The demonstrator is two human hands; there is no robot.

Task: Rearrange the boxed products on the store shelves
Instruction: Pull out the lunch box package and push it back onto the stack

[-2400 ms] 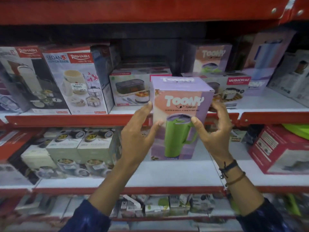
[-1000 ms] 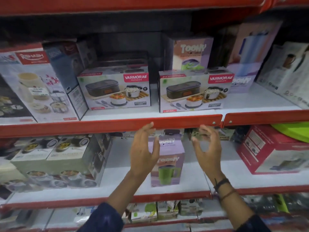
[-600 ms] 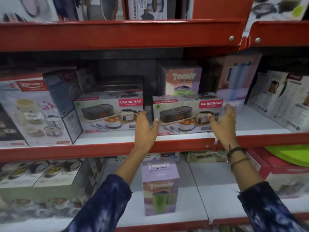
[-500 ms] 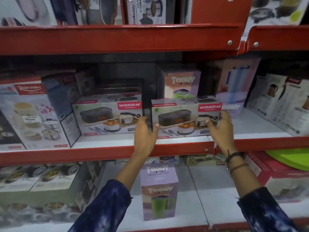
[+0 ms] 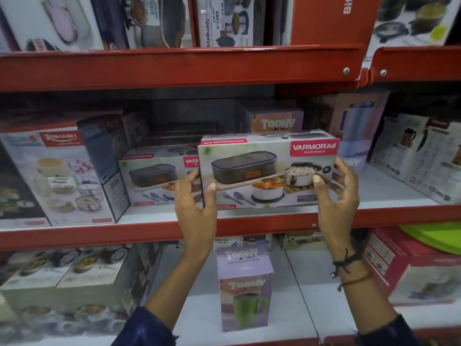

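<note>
A Varmora lunch box carton is held by both ends just above the middle shelf's red front edge. My left hand grips its left end and my right hand grips its right end. A second Varmora carton stands on the shelf behind and to the left, partly covered. A purple Toony tumbler box stands upright on the lower shelf between my arms. Another Toony box sits at the back of the middle shelf.
Rishabh cartons lean at the left of the middle shelf. A tall blue tumbler box and kettle boxes stand at the right. The lower shelf holds green lunch-set boxes at left and a red box at right.
Both hands left the Toony box on the lower shelf, rose to the middle shelf, gripped the right Varmora carton and pulled it forward and up off the shelf.
</note>
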